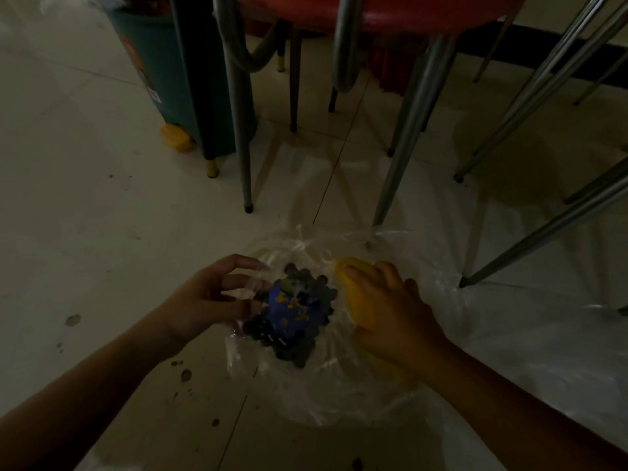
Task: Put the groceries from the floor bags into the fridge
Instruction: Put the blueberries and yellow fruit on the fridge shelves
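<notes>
A clear plastic bag [323,385] lies open on the tiled floor. Inside it sits a bunch of dark grapes [306,338] with a blue printed wrapper [289,311] on top. Beside the grapes on the right lies a yellow fruit [363,300]. My right hand [390,311] is inside the bag with its fingers wrapped over the yellow fruit. At the bag's left edge my left hand [210,300] pinches the thin plastic and holds the mouth apart. The fridge is not in view.
More clear plastic [526,351] spreads over the floor at the right. Metal chair legs [404,141] and a red seat [373,11] stand just beyond the bag. A teal bin [159,73] with a yellow pedal [175,137] is at the back left. Dark spots mark the floor.
</notes>
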